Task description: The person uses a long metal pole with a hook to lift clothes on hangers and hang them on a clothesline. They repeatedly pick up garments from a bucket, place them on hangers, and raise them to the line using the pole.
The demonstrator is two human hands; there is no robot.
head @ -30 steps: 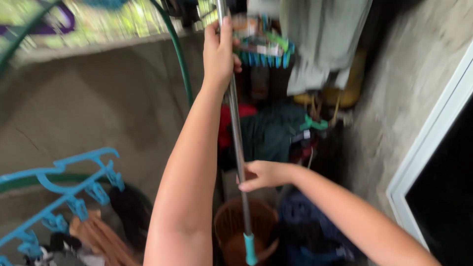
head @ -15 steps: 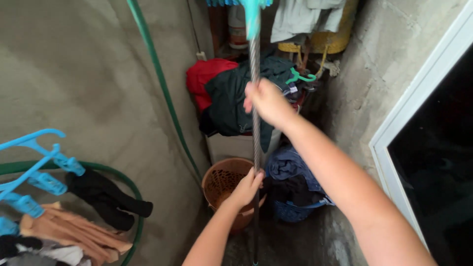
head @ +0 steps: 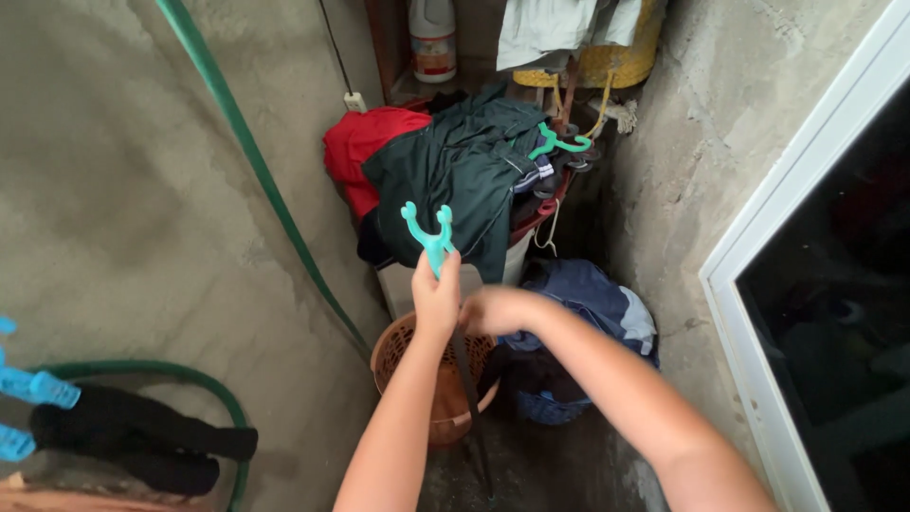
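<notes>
Pole (head: 471, 417) shaft partly hiding behind the left hand (head: 437, 299), blue clip hanger (head: 24, 403) running off the left edge, bottle (head: 432, 38) top being cropped

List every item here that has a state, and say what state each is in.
left hand: gripping the pole
right hand: closed on the pole
pole: upright, forked teal tip up
brown basket: upright, open
green hose: slanting down the wall
dark jacket: draped over a heap
black garment: hanging from blue clips
</notes>
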